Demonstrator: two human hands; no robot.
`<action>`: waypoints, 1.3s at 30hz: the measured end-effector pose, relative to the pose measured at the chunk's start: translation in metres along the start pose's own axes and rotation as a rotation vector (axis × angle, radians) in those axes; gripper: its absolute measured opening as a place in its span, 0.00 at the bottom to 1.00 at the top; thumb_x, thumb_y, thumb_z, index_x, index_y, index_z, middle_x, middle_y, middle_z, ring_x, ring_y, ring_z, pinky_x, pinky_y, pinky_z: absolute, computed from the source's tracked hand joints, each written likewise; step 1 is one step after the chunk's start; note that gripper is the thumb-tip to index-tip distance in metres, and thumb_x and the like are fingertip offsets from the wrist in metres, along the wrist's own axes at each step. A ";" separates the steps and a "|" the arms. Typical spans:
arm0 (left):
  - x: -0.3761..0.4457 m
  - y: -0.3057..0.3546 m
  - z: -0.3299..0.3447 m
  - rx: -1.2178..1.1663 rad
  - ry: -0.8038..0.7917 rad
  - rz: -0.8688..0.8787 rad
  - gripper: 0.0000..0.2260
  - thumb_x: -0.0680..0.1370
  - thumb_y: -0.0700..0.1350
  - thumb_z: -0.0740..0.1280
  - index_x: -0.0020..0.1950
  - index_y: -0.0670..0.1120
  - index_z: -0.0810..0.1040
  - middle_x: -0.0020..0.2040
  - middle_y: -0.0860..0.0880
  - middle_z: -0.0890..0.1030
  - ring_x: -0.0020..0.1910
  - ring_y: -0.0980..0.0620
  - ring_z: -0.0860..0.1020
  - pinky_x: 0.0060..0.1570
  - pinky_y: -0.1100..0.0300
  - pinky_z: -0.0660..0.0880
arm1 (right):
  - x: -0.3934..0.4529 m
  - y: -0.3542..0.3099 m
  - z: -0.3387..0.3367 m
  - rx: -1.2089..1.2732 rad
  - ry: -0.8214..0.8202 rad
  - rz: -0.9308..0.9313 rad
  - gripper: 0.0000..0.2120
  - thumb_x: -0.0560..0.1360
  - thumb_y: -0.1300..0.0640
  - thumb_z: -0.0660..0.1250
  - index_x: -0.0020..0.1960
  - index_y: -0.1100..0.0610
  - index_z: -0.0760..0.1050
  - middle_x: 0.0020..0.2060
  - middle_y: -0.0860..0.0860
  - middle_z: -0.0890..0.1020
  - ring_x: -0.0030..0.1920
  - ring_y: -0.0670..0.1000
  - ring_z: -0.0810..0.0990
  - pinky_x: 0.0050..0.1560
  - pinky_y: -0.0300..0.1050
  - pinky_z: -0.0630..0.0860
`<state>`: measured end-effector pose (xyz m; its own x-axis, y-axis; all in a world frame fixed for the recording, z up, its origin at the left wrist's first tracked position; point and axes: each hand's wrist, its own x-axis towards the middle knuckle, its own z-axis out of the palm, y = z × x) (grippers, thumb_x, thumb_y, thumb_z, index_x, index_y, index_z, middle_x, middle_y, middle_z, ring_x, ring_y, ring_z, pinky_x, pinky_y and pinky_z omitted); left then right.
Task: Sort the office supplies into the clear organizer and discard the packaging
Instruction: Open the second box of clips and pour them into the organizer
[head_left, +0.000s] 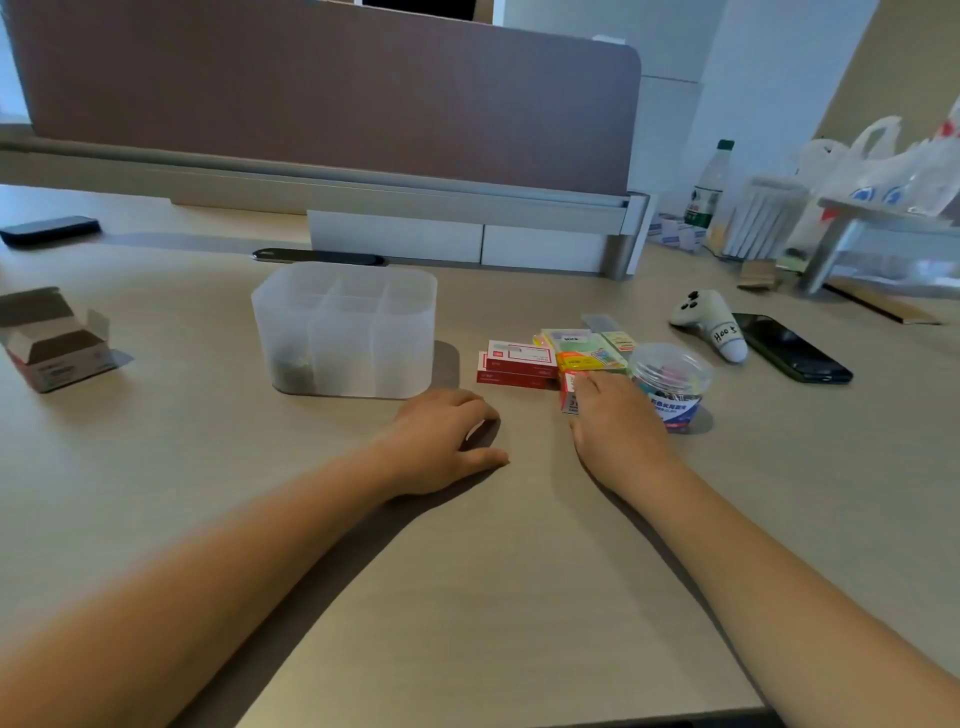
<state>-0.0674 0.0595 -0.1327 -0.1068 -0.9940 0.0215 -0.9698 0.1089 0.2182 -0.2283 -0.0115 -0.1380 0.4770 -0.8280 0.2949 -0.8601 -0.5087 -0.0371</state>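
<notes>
A wide pale desk (467, 571) carries everything, backed by a brown partition (322, 93). The clear organizer (344, 329) stands left of centre, its compartments mostly bare, something dark lying in the front left one. At far left sits an opened cardboard box (54, 340). The left hand (441, 441) rests on the desk just in front of the organizer, fingers loosely curled and holding nothing. The right hand (618, 421) lies flat, fingers straight, on a small red box (569, 389), between the red staple boxes (517, 365) and the clip jar (670, 384). Behind them lie sticky notes (587, 348), a white controller (709, 322) and a black phone (792, 348).
</notes>
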 end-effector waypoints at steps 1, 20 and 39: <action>0.000 0.000 0.000 -0.002 0.001 0.001 0.24 0.76 0.57 0.59 0.69 0.48 0.65 0.69 0.49 0.68 0.66 0.50 0.66 0.65 0.57 0.64 | -0.001 0.001 -0.001 -0.016 0.005 -0.015 0.13 0.76 0.61 0.55 0.59 0.61 0.68 0.59 0.58 0.74 0.59 0.56 0.70 0.59 0.47 0.65; -0.006 -0.007 -0.002 -0.539 0.109 -0.057 0.28 0.71 0.48 0.69 0.68 0.49 0.64 0.68 0.50 0.69 0.66 0.53 0.68 0.61 0.63 0.66 | -0.010 -0.010 -0.027 0.631 -0.136 -0.163 0.15 0.69 0.57 0.70 0.51 0.50 0.68 0.52 0.45 0.70 0.54 0.44 0.69 0.42 0.31 0.71; -0.035 -0.045 -0.018 -0.984 0.225 0.028 0.13 0.70 0.35 0.68 0.46 0.52 0.72 0.47 0.53 0.78 0.51 0.52 0.79 0.51 0.59 0.78 | 0.000 -0.053 -0.034 0.856 -0.090 -0.338 0.10 0.70 0.62 0.68 0.52 0.58 0.77 0.45 0.48 0.80 0.44 0.41 0.78 0.46 0.34 0.78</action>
<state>-0.0163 0.0893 -0.1253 0.0158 -0.9797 0.1999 -0.3452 0.1823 0.9206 -0.1889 0.0235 -0.1040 0.7213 -0.6008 0.3447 -0.2628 -0.6978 -0.6663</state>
